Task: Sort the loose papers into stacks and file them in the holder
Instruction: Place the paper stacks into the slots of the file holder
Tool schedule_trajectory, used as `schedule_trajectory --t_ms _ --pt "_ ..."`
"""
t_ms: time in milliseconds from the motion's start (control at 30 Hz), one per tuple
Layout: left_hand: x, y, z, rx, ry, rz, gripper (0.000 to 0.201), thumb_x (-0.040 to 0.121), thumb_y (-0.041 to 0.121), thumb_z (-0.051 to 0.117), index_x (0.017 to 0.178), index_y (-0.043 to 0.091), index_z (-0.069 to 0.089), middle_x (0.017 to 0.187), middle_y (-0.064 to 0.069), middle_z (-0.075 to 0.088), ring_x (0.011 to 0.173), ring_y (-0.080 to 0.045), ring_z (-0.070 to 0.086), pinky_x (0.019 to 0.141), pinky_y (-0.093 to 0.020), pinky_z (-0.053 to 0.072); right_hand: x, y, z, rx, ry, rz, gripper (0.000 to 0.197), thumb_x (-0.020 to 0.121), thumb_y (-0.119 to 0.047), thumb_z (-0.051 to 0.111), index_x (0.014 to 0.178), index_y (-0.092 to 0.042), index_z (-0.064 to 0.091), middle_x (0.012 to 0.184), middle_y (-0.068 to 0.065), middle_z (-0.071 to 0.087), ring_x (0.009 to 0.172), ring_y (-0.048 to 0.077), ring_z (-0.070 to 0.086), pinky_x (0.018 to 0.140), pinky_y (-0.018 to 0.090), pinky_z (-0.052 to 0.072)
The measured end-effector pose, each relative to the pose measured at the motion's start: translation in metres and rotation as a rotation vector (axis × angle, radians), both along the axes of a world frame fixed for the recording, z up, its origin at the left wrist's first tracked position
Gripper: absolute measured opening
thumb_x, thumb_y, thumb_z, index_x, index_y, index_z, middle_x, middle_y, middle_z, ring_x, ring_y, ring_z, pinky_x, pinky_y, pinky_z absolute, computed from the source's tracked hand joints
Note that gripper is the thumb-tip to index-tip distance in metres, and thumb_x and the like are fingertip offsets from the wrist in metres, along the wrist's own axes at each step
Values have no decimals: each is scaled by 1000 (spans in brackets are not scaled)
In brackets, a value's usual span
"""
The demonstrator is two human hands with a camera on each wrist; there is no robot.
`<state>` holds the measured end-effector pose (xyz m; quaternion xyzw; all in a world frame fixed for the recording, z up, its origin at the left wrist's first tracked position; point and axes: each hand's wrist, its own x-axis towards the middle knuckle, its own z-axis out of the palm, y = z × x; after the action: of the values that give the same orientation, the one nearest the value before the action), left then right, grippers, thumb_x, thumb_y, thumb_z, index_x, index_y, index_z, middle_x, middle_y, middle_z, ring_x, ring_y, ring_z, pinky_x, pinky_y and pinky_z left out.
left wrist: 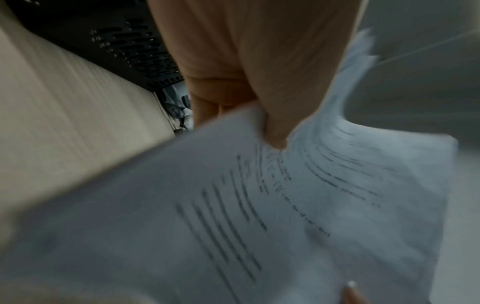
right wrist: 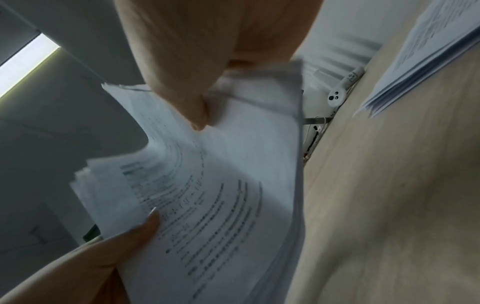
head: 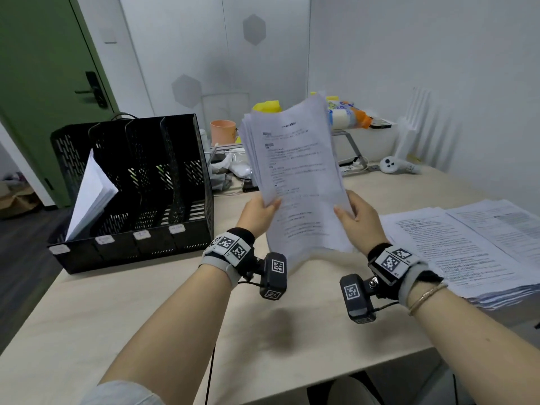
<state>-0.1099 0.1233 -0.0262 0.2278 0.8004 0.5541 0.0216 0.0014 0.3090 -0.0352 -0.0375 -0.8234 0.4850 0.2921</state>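
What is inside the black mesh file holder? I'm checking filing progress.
The black mesh file holder has one white paper stack leaning in its leftmost slot; other slots look empty, their floors partly hidden.

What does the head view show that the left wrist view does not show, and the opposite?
Only the head view shows the right hand whole, the papers leaning in the holder's leftmost slot, and the loose stacks on the table. Only the left wrist view shows the left thumb close up, pressing the sheet. Both show the left hand, the held stack and the black holder.
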Motion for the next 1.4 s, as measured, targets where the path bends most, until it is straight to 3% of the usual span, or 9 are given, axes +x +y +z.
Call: schedule_trajectory --t_ms 267,367,500,600,700,900,1133,1300,1400 --pt "7 1 16 218 128 83 15 93 11 57 101 2 66 93 -5 64 84 -16 58 67 -20 48 -8 -10 15 -75 -37 -36 16 87 -5 57 102 -2 58 97 15 65 97 33 60 76 31 45" --pt "6 -2 9 279 81 95 11 83 13 71 91 8 65 87 -6 66 83 -19 60 75 -35 50 -7 -8 14 -253 -29 -32 26 78 -11 73 100 -15 61 98 6 67 98 25 64 84 36 52" --pt "11 2 10 315 45 65 15 83 22 72 92 12 64 84 7 67 79 -10 64 70 -28 53 -9 -8 19 -297 -16 -17 18 79 -13 73 95 -13 65 98 8 69 90 19 64 79 35 53" --pt "9 3 19 392 66 31 44 71 59 69 84 18 64 75 11 69 69 2 66 63 -21 52 -12 -9 29 -288 61 -47 4 86 -14 66 88 -11 67 94 15 70 81 17 64 76 34 53" --pt "5 1 30 466 108 95 73 56 79 62 88 13 64 78 9 71 70 -1 67 60 -21 53 -14 -6 38 -283 104 -28 4 86 -15 66 88 -12 68 88 6 69 68 -1 64 64 16 52" --pt "-1 0 24 459 165 225 27 91 32 60 106 11 51 90 8 62 81 -4 62 72 -32 51 -13 -8 22 -283 7 41 19 81 -11 72 99 -8 68 89 0 68 67 -8 63 61 8 50" --pt "-1 -2 34 448 203 204 19 97 29 49 101 13 42 91 8 58 82 -6 60 77 -33 51 -15 -10 32 -317 73 12 9 86 -12 66 95 -12 68 88 5 68 60 -8 62 62 15 52" --pt "-3 2 38 437 254 217 22 98 18 48 115 10 37 95 9 54 83 0 55 76 -27 45 -14 -10 33 -339 33 44 15 80 -15 73 94 -14 67 83 -7 67 63 -11 63 58 7 48" --pt "-4 0 40 456 316 192 55 94 12 50 140 21 22 123 -7 49 106 -10 56 90 -24 49 -15 -10 32 -370 35 35 13 84 -17 69 96 -14 67 89 0 68 63 -11 62 58 7 48"
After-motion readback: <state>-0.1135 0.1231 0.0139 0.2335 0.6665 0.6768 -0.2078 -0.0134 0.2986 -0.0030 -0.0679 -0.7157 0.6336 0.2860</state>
